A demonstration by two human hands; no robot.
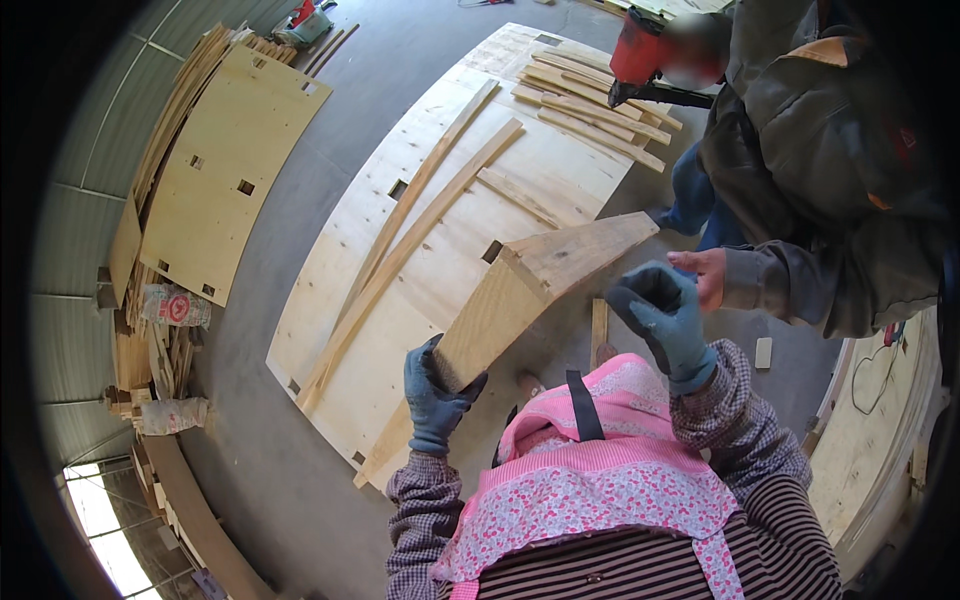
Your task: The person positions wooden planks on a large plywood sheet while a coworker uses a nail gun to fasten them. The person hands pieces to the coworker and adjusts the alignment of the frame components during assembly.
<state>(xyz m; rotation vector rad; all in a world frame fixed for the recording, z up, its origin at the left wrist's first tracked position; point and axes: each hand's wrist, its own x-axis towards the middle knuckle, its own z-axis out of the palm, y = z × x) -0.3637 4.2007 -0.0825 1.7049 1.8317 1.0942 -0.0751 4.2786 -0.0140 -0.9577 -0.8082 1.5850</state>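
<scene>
My left hand [437,398], in a blue-grey glove, is closed round the near end of a thick wooden beam [492,315]. The beam is held tilted above a large plywood panel [405,290]. At its far end, a wide piece of wood [590,250] meets it at an angle; whether the two are fastened I cannot tell. My right hand [660,318], gloved alike, is raised right of the wood, fingers loosely curved with a gap to the thumb and nothing visible in them. A co-worker's bare hand [706,275] is close beside it, partly behind my glove.
The co-worker's other hand, blurred, is at a red and black nail gun [640,55]. Long wooden strips [430,232] and a pile of short slats [590,100] lie on the panel. Stacked plywood sheets [225,165] stand at the left; another panel [870,430] is at the right.
</scene>
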